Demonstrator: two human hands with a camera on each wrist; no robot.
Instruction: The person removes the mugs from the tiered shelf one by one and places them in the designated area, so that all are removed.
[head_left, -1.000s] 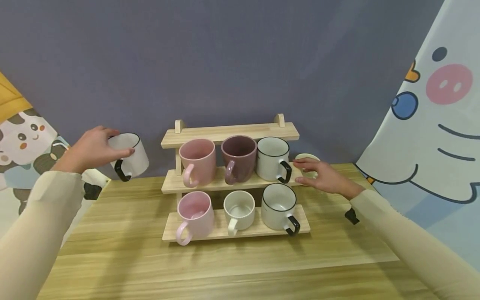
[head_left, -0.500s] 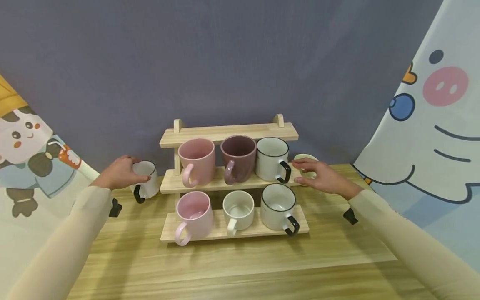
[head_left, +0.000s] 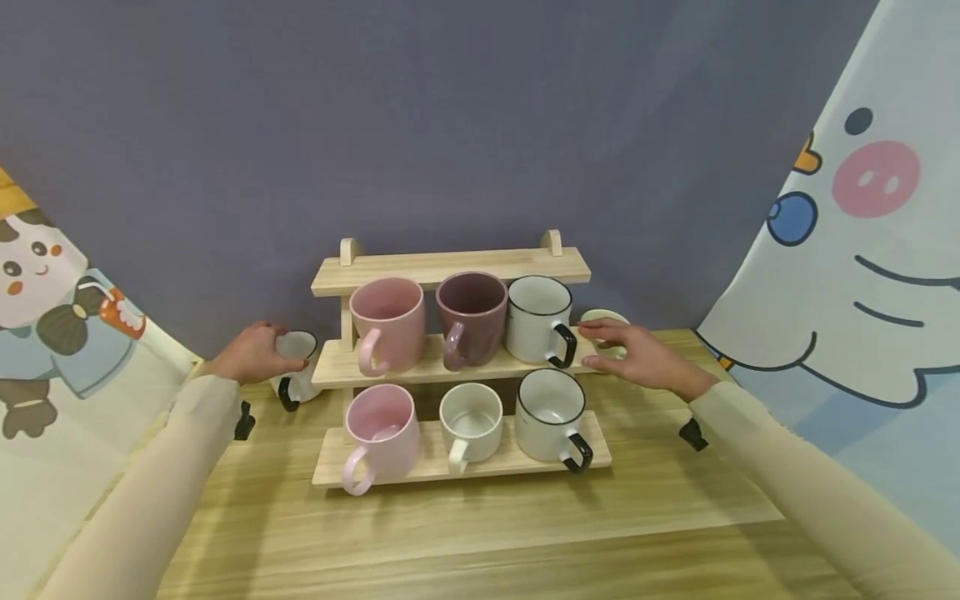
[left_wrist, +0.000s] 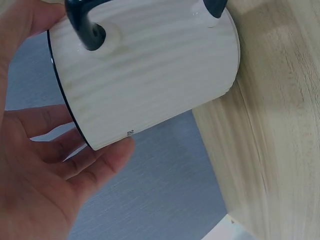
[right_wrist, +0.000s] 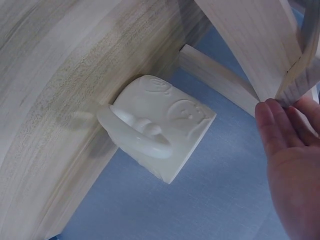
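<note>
Left of the rack, my left hand [head_left: 258, 354] holds a white mug [left_wrist: 145, 75] by its rim, thumb on one side and fingers on the other. This mug has a black rim and black handle; its base meets the wooden tabletop. At the other side, my right hand [head_left: 641, 358] grips the right end of the middle tier of the wooden rack [head_left: 450, 265]. Its fingertips [right_wrist: 270, 107] press against the wood there. Just behind that hand stands a cream mug [right_wrist: 165, 115] with a raised pattern, partly hidden in the head view.
The middle tier bears a pink mug [head_left: 390, 325], a plum mug [head_left: 480, 325] and a black-rimmed white mug [head_left: 534, 333]. Below are a lighter pink mug [head_left: 386, 446], a small cream mug [head_left: 480, 429] and another black-rimmed mug [head_left: 543, 433]. A grey wall [head_left: 480, 125] rises behind.
My left hand has lowered the black-rimmed mug from the air, moving right and down to the tabletop beside the rack. My right hand keeps its place at the rack's end.
</note>
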